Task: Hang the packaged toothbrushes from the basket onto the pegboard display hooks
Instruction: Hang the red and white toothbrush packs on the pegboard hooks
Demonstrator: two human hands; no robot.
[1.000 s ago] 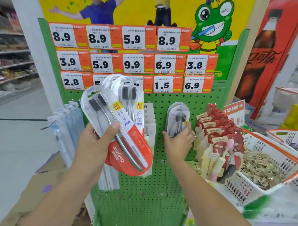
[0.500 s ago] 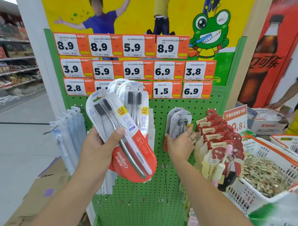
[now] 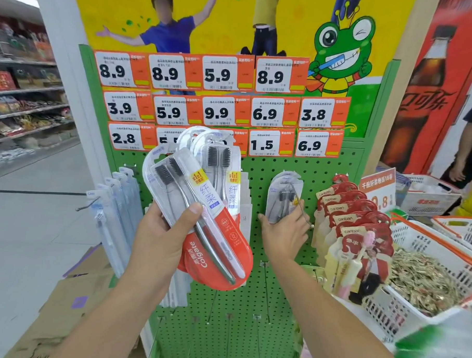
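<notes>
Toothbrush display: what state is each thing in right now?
Left hand: grips a fan of toothbrush packs.
Right hand: holds one pack at a hook.
Red packs: hanging.
Lower hooks: bare.
Basket: filled with seeds.

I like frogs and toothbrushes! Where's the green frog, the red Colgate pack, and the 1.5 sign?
green frog [image 3: 340,45]: head view, on its face.
red Colgate pack [image 3: 220,262]: head view, on its red lower card.
1.5 sign [image 3: 263,144]: head view, on the number.

The red-bottomed clear toothbrush packs [image 3: 213,232] are showing "Colgate", and the red card packs [image 3: 354,219] are reading "canban". Orange-and-white price tags [image 3: 219,107] on the green pegboard [image 3: 250,328] are listing 8.9, 5.9, 3.9, 9.9, 6.9, 3.8, 2.8, 1.5.
</notes>
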